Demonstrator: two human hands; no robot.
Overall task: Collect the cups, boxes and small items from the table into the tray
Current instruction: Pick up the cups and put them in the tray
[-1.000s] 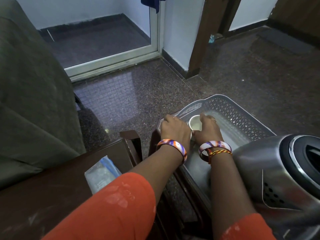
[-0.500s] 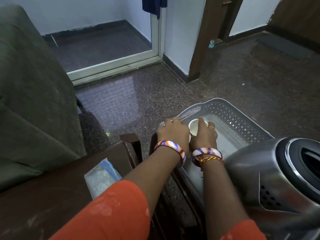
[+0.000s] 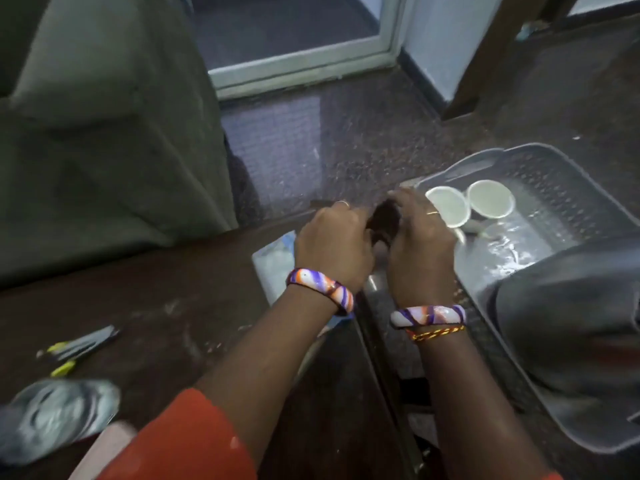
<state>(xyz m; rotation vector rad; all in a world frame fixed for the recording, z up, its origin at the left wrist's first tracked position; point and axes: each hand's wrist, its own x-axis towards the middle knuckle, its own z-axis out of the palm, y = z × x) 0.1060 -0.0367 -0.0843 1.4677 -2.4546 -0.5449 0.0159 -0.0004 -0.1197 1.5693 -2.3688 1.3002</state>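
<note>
Two white cups (image 3: 448, 206) (image 3: 491, 199) stand side by side in the far left corner of the grey plastic tray (image 3: 554, 157). My left hand (image 3: 332, 244) and my right hand (image 3: 419, 247) hover close together over the gap between the dark wooden table (image 3: 156, 299) and the tray. Their fingers are loosely curled and I see nothing in them. A clear plastic packet (image 3: 273, 265) lies on the table's edge, partly under my left hand. Pens with yellow parts (image 3: 83, 344) and a crumpled plastic bag (image 3: 59, 414) lie at the table's near left.
A steel kettle (image 3: 568, 317) fills the near right part of the tray. A grey-green sofa (image 3: 104, 133) stands behind the table at left. Dark speckled floor runs beyond the tray to a white door frame (image 3: 298, 67).
Both hands have let go of the cups in the tray and drawn back left toward the table. My view has tilted down and left, showing more of the table.
</note>
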